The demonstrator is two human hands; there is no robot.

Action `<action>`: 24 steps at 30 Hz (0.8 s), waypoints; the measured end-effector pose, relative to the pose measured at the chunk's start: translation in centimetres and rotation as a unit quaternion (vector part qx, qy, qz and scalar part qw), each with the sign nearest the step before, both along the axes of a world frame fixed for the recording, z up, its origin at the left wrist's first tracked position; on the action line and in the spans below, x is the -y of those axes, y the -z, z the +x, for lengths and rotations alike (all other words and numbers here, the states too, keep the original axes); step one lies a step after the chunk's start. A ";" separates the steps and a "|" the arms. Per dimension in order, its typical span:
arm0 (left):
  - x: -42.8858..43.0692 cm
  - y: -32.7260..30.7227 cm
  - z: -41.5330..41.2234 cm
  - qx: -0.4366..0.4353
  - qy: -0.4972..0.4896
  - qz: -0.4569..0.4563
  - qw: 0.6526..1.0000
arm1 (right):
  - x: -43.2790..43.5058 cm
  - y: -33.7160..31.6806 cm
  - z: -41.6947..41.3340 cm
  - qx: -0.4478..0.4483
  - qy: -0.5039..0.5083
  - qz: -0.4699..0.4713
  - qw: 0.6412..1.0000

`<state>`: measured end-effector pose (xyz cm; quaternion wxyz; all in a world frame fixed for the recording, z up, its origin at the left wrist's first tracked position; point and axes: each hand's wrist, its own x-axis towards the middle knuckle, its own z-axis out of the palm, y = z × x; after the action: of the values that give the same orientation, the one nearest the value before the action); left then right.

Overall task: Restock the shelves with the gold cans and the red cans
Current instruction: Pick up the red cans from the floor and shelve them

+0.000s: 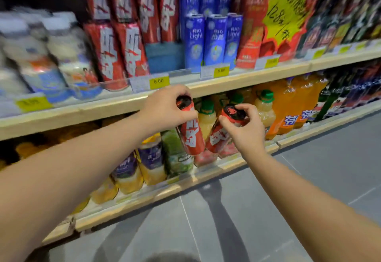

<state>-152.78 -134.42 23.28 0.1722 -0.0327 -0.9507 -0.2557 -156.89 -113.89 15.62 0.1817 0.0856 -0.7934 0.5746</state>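
My left hand (165, 108) grips the top of a tall red can (190, 135) with white lettering, held tilted in front of the lower shelf. My right hand (246, 128) holds a second red can (219, 138) by its top, leaning toward the first one. Both cans hang just below the upper shelf's edge (206, 88). On that upper shelf stand several matching red cans (117, 51), stacked two high at the left, with an open gap (162, 55) beside them. No gold cans are visible.
Blue cans (212, 38) stand to the right of the gap, then red packs with a yellow price star (286, 14). White bottles (51, 59) fill the left. Juice and orange soda bottles (288, 105) line the lower shelf. Grey floor (309, 179) lies below.
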 end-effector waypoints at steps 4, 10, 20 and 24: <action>1.2 -5.7 0.6 -0.054 -0.002 -0.018 0.998 | 2.0 -6.2 -1.5 -0.074 -0.029 -0.027 0.996; 3.0 -12.6 1.0 -0.127 -0.030 -0.011 0.991 | 4.3 -13.7 -2.6 -0.183 -0.086 -0.030 0.979; 4.5 -17.4 -1.2 -0.182 -0.034 -0.145 0.972 | 5.2 -18.2 -4.3 -0.255 -0.084 -0.042 0.962; 5.1 -16.6 -2.3 -0.132 -0.044 -0.202 0.969 | 5.5 -18.2 -4.7 -0.254 -0.084 -0.054 0.962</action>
<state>-155.07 -139.47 39.90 0.2971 -0.0588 -0.9520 -0.0440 -161.58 -119.34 33.86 0.3327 0.2850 -0.6791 0.5889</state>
